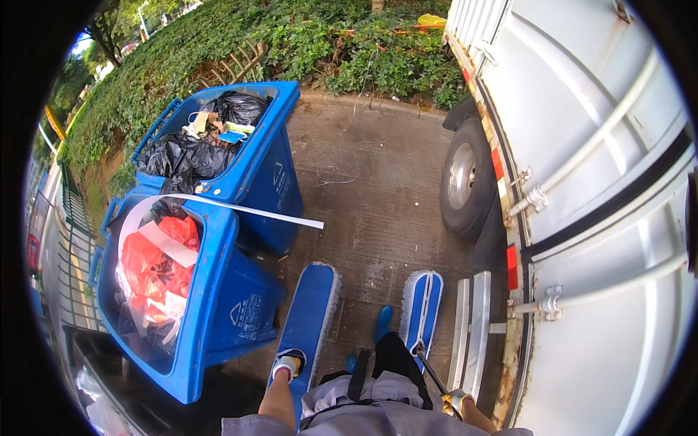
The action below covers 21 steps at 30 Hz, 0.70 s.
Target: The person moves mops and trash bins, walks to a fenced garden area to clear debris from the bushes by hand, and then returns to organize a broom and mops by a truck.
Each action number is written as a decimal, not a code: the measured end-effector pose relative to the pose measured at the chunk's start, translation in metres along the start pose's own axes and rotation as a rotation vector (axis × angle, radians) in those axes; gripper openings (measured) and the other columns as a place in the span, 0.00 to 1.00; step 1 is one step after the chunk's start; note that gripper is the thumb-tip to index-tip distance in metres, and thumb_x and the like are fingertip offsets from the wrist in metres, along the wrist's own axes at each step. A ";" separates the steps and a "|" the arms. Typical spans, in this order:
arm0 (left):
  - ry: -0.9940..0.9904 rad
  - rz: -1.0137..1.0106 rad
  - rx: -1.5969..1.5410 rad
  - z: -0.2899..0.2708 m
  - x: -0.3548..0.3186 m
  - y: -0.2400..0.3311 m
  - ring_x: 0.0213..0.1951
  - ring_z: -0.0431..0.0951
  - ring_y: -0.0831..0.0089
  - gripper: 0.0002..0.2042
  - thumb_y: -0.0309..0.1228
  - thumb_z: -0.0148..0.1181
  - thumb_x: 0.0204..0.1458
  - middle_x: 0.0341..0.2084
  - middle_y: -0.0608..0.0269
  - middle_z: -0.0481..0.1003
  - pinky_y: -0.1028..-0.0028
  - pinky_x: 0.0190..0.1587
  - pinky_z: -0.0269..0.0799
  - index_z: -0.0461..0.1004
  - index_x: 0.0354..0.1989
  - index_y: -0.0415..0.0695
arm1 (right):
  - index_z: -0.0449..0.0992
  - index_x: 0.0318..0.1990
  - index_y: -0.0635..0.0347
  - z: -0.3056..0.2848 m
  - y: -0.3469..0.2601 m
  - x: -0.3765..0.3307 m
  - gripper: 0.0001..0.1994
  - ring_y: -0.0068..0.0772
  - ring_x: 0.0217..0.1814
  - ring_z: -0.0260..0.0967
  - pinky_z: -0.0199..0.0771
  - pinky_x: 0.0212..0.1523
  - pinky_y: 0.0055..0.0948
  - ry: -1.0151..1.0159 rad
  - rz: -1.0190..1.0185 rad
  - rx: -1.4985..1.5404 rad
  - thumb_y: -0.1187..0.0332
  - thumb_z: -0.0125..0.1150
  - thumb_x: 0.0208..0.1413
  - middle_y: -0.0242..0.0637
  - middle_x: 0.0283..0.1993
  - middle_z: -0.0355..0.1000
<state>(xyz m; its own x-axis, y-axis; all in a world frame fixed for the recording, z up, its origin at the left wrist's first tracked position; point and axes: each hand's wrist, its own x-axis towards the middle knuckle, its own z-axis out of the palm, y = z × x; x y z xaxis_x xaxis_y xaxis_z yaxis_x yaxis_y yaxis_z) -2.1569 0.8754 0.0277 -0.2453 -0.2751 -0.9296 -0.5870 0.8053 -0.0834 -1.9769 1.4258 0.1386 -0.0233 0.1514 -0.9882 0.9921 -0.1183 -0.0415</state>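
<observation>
Two blue brooms with white bristle edges, the left broom (309, 320) and the right broom (422, 305); white-and-yellow glove on each hand, left hand (287, 365) and right hand (458, 401). Blue bins: near bin (218, 291) filled red and white, far bin (269, 160) with black bags. Grey-white truck (596, 182), red reflector patches, brown paving (378, 203), green hedge (218, 43).
</observation>
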 end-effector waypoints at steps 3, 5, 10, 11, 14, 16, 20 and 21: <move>-0.085 -0.210 -0.187 -0.067 -0.047 0.097 0.35 0.75 0.70 0.18 0.45 0.38 0.55 0.35 0.66 0.76 0.70 0.36 0.69 0.73 0.39 0.49 | 0.75 0.24 0.66 -0.018 -0.085 0.018 0.04 0.32 0.17 0.66 0.72 0.22 0.30 0.022 0.031 0.020 0.76 0.58 0.47 0.39 0.19 0.68; -0.009 -0.121 -0.120 -0.084 -0.025 0.119 0.38 0.74 0.69 0.18 0.45 0.40 0.54 0.37 0.64 0.75 0.70 0.38 0.69 0.73 0.40 0.49 | 0.75 0.26 0.66 -0.021 -0.170 0.015 0.05 0.33 0.19 0.68 0.73 0.22 0.31 0.079 -0.018 -0.102 0.75 0.56 0.49 0.40 0.20 0.69; 0.081 -0.047 0.077 -0.102 -0.016 0.174 0.45 0.73 0.67 0.17 0.44 0.45 0.52 0.43 0.59 0.73 0.70 0.44 0.68 0.74 0.43 0.48 | 0.76 0.28 0.67 -0.031 -0.378 -0.032 0.03 0.31 0.16 0.63 0.70 0.18 0.28 0.150 -0.118 -0.510 0.76 0.57 0.48 0.37 0.19 0.66; 0.076 -0.046 0.093 -0.104 -0.011 0.189 0.47 0.72 0.66 0.17 0.44 0.46 0.52 0.45 0.58 0.72 0.70 0.45 0.68 0.74 0.43 0.48 | 0.76 0.27 0.65 -0.035 -0.413 -0.044 0.02 0.27 0.15 0.60 0.62 0.14 0.24 0.097 -0.093 -0.414 0.76 0.59 0.46 0.35 0.18 0.66; 0.185 -0.224 -0.333 -0.099 0.015 0.229 0.46 0.73 0.64 0.19 0.45 0.50 0.50 0.44 0.56 0.73 0.70 0.45 0.69 0.74 0.44 0.47 | 0.77 0.24 0.63 -0.062 -0.486 0.010 0.02 0.25 0.12 0.56 0.55 0.12 0.22 -0.071 -0.017 -0.176 0.75 0.59 0.45 0.32 0.15 0.64; 0.237 -0.129 -0.148 -0.133 -0.008 0.278 0.47 0.72 0.58 0.24 0.52 0.45 0.49 0.44 0.53 0.73 0.63 0.46 0.67 0.75 0.42 0.45 | 0.74 0.20 0.60 -0.075 -0.539 0.045 0.06 0.25 0.11 0.56 0.56 0.12 0.23 -0.093 -0.024 -0.145 0.72 0.59 0.46 0.32 0.13 0.62; 0.067 -0.189 -0.134 -0.174 -0.028 0.361 0.49 0.72 0.61 0.22 0.49 0.44 0.51 0.45 0.55 0.72 0.67 0.48 0.68 0.74 0.43 0.47 | 0.73 0.21 0.57 -0.085 -0.674 0.067 0.07 0.25 0.11 0.58 0.58 0.12 0.23 -0.081 0.027 -0.217 0.68 0.61 0.46 0.33 0.14 0.63; 0.050 -0.212 -0.148 -0.176 -0.013 0.376 0.49 0.71 0.62 0.22 0.50 0.44 0.51 0.45 0.55 0.72 0.67 0.48 0.68 0.75 0.43 0.47 | 0.73 0.22 0.58 -0.088 -0.708 0.067 0.07 0.25 0.12 0.59 0.59 0.13 0.23 -0.040 0.068 -0.289 0.67 0.62 0.45 0.34 0.15 0.65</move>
<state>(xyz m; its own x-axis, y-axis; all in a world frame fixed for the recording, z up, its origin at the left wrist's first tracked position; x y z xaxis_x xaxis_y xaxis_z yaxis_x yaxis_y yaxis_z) -2.5104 1.0887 0.0714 -0.1403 -0.4577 -0.8780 -0.7349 0.6423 -0.2174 -2.6700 1.6056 0.1147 0.0457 0.1133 -0.9925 0.9853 0.1584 0.0634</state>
